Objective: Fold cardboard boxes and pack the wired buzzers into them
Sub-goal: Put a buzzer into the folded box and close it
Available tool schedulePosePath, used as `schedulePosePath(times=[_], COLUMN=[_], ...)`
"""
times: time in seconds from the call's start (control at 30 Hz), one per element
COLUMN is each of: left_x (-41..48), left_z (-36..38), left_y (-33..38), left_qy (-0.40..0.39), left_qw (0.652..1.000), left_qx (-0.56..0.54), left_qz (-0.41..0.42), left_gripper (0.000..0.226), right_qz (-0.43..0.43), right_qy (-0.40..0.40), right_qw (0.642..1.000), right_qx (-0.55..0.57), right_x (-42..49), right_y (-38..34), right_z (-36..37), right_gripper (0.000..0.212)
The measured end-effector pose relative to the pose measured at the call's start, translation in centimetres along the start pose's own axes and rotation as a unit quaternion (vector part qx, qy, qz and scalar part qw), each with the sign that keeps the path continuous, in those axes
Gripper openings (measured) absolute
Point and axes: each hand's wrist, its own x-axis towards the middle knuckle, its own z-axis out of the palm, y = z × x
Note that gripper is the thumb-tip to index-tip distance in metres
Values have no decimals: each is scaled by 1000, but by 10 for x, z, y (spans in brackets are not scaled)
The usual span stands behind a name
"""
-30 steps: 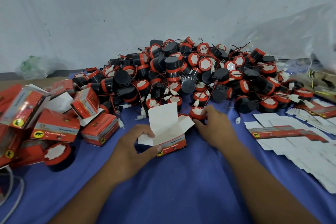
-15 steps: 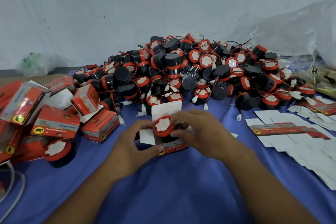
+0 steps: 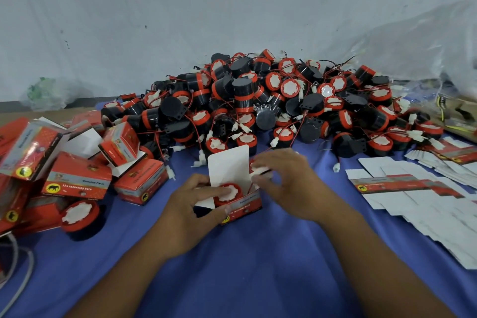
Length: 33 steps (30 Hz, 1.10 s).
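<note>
A small red cardboard box stands open on the blue cloth in front of me, its white lid flap raised. A red-and-black buzzer sits inside it, white face up. My left hand grips the box's left side, thumb resting on the buzzer. My right hand is at the box's right rim, fingers pinching a white side flap. A big heap of wired buzzers lies just behind the box.
Several packed red boxes are piled at the left, with one loose buzzer in front of them. Flat unfolded box blanks are spread on the right. Crumpled clear plastic lies at the back right, against a white wall.
My right hand took a buzzer from the heap's edge and set it into the open box. The buzzer now sits lower inside, and the right hand has shifted to the box's right flap.
</note>
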Motion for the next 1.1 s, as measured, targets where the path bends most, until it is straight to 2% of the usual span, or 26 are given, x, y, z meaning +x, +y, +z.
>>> schedulePosePath(times=[0.03, 0.1, 0.13, 0.2, 0.27, 0.37, 0.43, 0.5, 0.6, 0.7, 0.8, 0.9, 1.1], left_x=[0, 0, 0, 1, 2, 2, 2, 1, 2, 1, 1, 1, 2], left_z=[0, 0, 0, 0, 0, 2, 2, 2, 1, 1, 1, 1, 5], left_y=[0, 1, 1, 1, 1, -1, 0, 1, 3, 5, 6, 6, 10], left_qy=[2, 2, 3, 10, 19, 23, 21, 18, 15, 12, 11, 10, -3], left_qw=[1000, 1000, 999, 999, 997, 995, 995, 995, 994, 994, 995, 995, 992], left_qx=[5, 23, 33, 49, 68, 88, 90, 92, 96, 92, 89, 88, 103], left_qz=[-2, -5, -4, 2, 11, 30, 37, 41, 50, 51, 52, 52, 72], left_gripper=[36, 34, 33, 32, 29, 29, 31, 31, 30, 30, 30, 31, 34], right_qz=[69, 190, 231, 262, 252, 215, 174, 110, 28, 30, -24, 14, 117], right_qy=[4, -53, -80, -86, -50, 76, 103, 56, -21, -30, -50, -44, -86], right_qw=[997, 978, 968, 961, 965, 967, 962, 971, 991, 995, 998, 997, 981], right_qx=[-21, -65, -59, 5, 58, 116, 184, 207, 131, 85, -13, -54, -130], right_x=[0, -2, -3, -5, -4, -1, 1, 1, -2, -1, 2, 7, 15], right_y=[6, 18, 23, 29, 29, 19, 5, -9, -21, -24, -27, -30, -37], right_z=[-5, -17, -21, -25, -29, -35, -35, -28, -9, 5, 13, 16, 14], right_gripper=[29, 41, 38, 17, 13, 12, 8, 4, 18, 20, 22, 21, 22])
